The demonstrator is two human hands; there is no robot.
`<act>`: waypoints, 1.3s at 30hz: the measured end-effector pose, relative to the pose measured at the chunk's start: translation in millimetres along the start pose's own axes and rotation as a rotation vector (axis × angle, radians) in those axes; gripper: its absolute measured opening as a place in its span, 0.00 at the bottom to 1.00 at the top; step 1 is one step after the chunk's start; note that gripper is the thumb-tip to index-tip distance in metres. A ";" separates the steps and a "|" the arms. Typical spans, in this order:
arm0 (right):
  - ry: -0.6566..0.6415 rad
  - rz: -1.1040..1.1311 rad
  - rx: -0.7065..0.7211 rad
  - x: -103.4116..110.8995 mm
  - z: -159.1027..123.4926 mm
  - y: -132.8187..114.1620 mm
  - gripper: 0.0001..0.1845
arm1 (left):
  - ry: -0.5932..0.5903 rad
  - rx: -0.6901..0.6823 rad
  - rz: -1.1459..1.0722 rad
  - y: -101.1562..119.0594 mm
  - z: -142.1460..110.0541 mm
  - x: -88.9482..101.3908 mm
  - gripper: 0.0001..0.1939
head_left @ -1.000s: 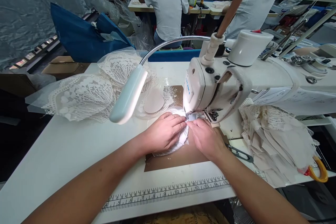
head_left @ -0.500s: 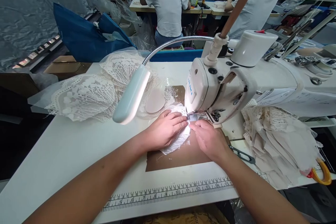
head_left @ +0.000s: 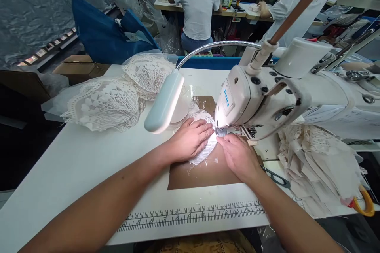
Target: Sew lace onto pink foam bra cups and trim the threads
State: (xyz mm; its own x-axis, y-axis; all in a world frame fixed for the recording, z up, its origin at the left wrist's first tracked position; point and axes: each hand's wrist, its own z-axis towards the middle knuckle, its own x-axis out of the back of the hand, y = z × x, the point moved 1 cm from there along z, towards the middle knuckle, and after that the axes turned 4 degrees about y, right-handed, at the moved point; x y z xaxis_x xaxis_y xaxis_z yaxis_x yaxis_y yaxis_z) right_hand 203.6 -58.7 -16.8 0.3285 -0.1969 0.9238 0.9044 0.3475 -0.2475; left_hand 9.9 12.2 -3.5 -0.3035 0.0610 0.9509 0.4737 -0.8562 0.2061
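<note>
A white lace piece [head_left: 208, 151] lies beneath the needle area of the sewing machine [head_left: 234, 99], on a brown sheet [head_left: 204, 174]. My left hand [head_left: 188, 140] rests flat on this lace, palm down, with its fingers stretched toward the presser foot. At the lace's right edge, close by the foot, my right hand [head_left: 239, 156] has its fingers curled, with thumb and forefinger pinching the rim. The fingertips partly hide that edge. A pale rounded pad [head_left: 179, 110] sits behind my left hand, partly covered by the lamp head.
A lamp [head_left: 164, 101] on a bendy neck hangs left of the machine. Lace pieces [head_left: 102, 104] lie at left, a fabric stack [head_left: 319, 166] at right. Nearby are dark green snips [head_left: 276, 176] and orange-handled scissors [head_left: 365, 201]. A printed ruler [head_left: 190, 216] runs along the front. Two people [head_left: 196, 6] sit beyond.
The view has shifted, so the machine appears farther right. The lace piece has turned slightly under my left hand, with less of it showing in front. Both hands stay beside the presser foot.
</note>
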 end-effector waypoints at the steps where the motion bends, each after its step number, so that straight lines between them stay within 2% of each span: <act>1: 0.001 -0.007 0.002 -0.6 0.3 0.0 0.23 | 0.000 0.012 0.004 -0.7 -0.5 -0.9 0.21; 6: 0.042 -0.010 0.027 -1.0 1.2 0.9 0.23 | 0.015 0.060 0.012 -5.8 -3.9 -6.7 0.22; 9: 0.074 0.019 0.070 -1.8 -3.0 2.7 0.22 | 0.057 0.039 0.003 -7.2 -8.5 -5.5 0.22; 12: 0.115 0.069 0.114 -6.5 -8.1 8.6 0.20 | 0.104 0.005 -0.002 -6.2 -15.3 5.8 0.22; 14: 0.130 0.085 0.165 -11.8 -9.7 13.9 0.19 | 0.129 0.043 0.016 -4.2 -20.9 19.2 0.21; 17: 0.171 0.092 0.235 -18.2 -10.1 20.1 0.18 | 0.157 0.145 0.086 -0.5 -32.9 45.2 0.21; 20: 0.205 0.090 0.271 -19.3 -9.4 22.2 0.18 | 0.193 0.279 0.208 -5.1 -55.5 74.2 0.22; 22: 0.217 0.092 0.290 -17.7 -8.1 22.1 0.18 | 0.248 0.450 0.288 -17.6 -78.9 93.1 0.25; 24: 0.218 0.100 0.303 -16.0 -6.2 22.1 0.18 | 0.333 0.692 0.334 -35.9 -107.2 109.6 0.28; 25: 0.217 0.108 0.312 -15.4 -5.2 22.5 0.18 | 0.388 0.824 0.340 -45.9 -122.0 116.1 0.27; 27: 0.226 0.126 0.330 -15.4 -3.5 23.8 0.18 | 0.439 0.962 0.340 -63.8 -148.2 123.9 0.23; 29: 0.239 0.133 0.347 -16.4 -2.4 25.6 0.18 | 0.448 1.007 0.304 -77.3 -167.0 125.0 0.21; 32: 0.229 0.118 0.342 -17.9 -1.7 27.3 0.17 | 0.458 0.986 0.221 -89.2 -178.1 119.8 0.24; 35: 0.206 0.114 0.331 -18.1 -1.6 28.0 0.18 | 0.495 0.959 0.143 -95.5 -174.5 117.0 0.28; 39: 0.181 0.112 0.343 -17.9 -2.0 30.2 0.17 | 0.562 0.993 0.008 -101.4 -166.3 121.3 0.26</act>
State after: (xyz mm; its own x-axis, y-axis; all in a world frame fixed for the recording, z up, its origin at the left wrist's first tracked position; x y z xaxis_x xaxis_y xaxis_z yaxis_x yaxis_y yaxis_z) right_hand 225.6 -46.5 -41.3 0.4899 -0.2885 0.8227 0.7274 0.6555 -0.2033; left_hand -212.4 21.0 52.6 -0.5063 -0.3951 0.7665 0.8461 -0.0562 0.5300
